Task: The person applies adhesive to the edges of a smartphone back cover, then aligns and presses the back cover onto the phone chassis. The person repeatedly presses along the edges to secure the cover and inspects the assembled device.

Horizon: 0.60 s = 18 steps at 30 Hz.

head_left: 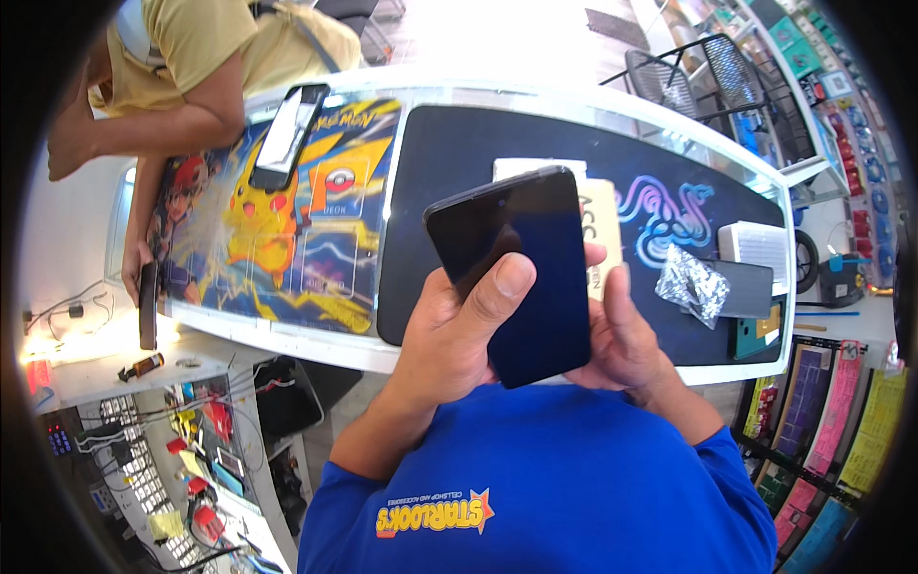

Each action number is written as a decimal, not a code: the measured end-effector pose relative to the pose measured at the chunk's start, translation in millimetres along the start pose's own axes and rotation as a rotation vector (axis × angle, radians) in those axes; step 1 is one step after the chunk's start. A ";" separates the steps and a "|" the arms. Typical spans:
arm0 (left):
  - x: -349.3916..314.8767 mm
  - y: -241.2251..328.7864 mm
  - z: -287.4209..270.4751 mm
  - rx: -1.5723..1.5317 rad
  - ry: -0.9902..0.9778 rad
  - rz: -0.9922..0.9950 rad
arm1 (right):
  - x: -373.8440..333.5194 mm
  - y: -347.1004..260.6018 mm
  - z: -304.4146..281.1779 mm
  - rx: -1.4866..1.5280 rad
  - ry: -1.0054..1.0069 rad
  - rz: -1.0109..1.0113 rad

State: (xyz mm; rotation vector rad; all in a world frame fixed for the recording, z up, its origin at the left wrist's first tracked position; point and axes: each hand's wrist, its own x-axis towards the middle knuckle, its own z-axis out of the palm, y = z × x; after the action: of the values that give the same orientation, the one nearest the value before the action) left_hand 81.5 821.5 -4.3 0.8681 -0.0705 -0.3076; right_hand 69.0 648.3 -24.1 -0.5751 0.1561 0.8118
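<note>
A black smartphone is tilted in front of my chest, its dark screen facing up. My left hand is closed round its left side, with the thumb lying across the glass. At the phone's lower right edge is my right hand, cupped against it. The right thumb stands up beside the edge, while other fingers pass behind the phone and are partly hidden. Beneath the phone, a cream box and a white item lie on the black mat, both partly covered.
Crumpled clear wrapping, a dark flat piece and a white box lie at the mat's right. Leftward, another phone rests on a colourful mat. A person in yellow stands there, holding a dark phone.
</note>
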 end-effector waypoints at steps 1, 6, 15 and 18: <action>5.3 -2.4 -2.7 0.023 -0.019 0.025 | 5.1 -2.2 -7.2 -0.072 -0.105 -0.019; 20.9 -4.9 -7.9 0.203 0.066 0.121 | 17.1 -15.6 -19.4 -0.463 -0.254 -0.213; 39.1 -40.6 -16.2 -0.486 0.110 0.321 | 28.7 -13.0 9.2 -1.721 0.182 -0.692; 37.8 -41.3 -18.5 -0.478 0.158 0.327 | 31.6 -11.2 13.6 -1.626 0.177 -0.655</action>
State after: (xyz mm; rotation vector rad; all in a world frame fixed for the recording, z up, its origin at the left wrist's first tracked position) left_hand 111.1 799.1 -50.0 0.3931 0.0091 0.0542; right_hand 97.6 669.8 -18.9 -2.0870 -0.5903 0.0696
